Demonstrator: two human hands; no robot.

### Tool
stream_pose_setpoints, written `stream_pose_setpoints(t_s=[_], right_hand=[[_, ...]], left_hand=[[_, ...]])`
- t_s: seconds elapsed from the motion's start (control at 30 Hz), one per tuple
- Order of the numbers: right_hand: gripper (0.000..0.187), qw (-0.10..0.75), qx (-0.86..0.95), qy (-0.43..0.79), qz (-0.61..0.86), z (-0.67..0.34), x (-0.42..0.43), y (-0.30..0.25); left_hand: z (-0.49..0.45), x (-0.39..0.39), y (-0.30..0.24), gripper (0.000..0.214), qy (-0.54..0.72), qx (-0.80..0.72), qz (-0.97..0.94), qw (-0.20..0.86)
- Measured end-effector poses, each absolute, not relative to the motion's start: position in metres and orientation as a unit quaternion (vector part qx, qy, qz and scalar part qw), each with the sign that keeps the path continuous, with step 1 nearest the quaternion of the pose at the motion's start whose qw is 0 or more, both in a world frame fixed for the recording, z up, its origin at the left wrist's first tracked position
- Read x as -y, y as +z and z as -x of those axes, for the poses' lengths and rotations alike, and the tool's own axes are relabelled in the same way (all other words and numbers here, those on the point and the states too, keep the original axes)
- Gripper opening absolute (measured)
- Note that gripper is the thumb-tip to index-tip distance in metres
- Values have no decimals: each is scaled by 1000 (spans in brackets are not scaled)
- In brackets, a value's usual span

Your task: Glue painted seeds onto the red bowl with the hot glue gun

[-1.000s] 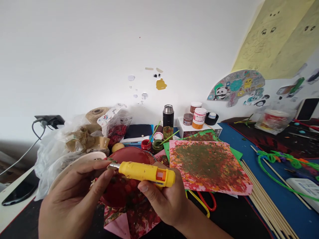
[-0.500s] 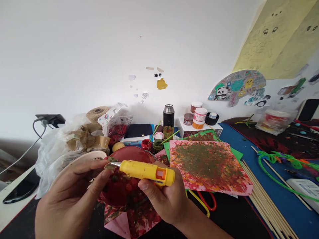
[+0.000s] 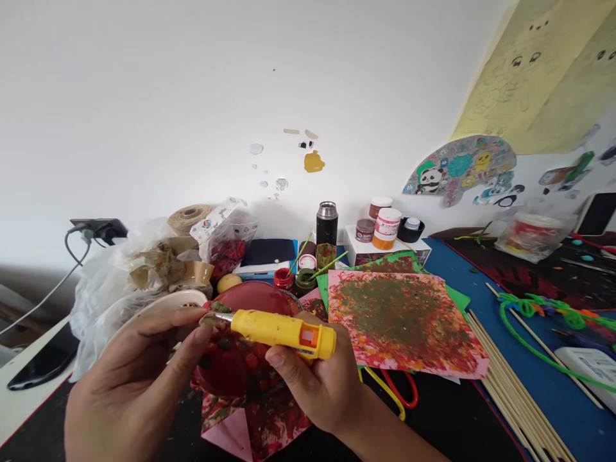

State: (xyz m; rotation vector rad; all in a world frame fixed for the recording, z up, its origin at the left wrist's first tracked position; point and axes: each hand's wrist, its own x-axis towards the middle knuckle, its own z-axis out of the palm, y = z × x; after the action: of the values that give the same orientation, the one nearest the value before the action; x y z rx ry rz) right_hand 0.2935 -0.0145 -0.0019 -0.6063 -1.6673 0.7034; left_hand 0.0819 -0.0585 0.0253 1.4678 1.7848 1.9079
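Left hand (image 3: 125,385) has been shifted slightly leftward, greenish piece (image 3: 221,308) pinched; beside that pinch, yellow glue gun (image 3: 272,329) is clasped by right hand (image 3: 320,388).

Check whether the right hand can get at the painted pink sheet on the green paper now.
Probably not to grasp it: the right hand is full, its grip around the yellow glue gun. Otherwise the way looks free: the pink sheet lies uncovered on the green paper.

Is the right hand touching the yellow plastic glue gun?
Touching. The head view shows the right hand gripping the yellow plastic glue gun from below and holding it up.
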Motion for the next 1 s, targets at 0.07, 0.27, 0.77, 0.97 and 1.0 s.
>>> stream_pose_setpoints(t_s=[0.07, 0.27, 0.77, 0.97, 1.0], right_hand=[[49, 576, 714, 303, 258, -294, 14, -2], [50, 569, 712, 317, 265, -294, 15, -3], [53, 565, 726, 288, 265, -293, 15, -2], [56, 548, 743, 268, 275, -292, 15, -4], [55, 545, 746, 264, 275, -292, 15, -4]], left_hand=[[-82, 59, 25, 38, 634, -600, -482, 71], [-82, 60, 25, 40, 643, -599, -472, 68], [-80, 60, 29, 37, 640, -605, -471, 50], [-80, 59, 31, 36, 630, -603, -489, 23], [-82, 59, 32, 36, 632, -598, -492, 22]])
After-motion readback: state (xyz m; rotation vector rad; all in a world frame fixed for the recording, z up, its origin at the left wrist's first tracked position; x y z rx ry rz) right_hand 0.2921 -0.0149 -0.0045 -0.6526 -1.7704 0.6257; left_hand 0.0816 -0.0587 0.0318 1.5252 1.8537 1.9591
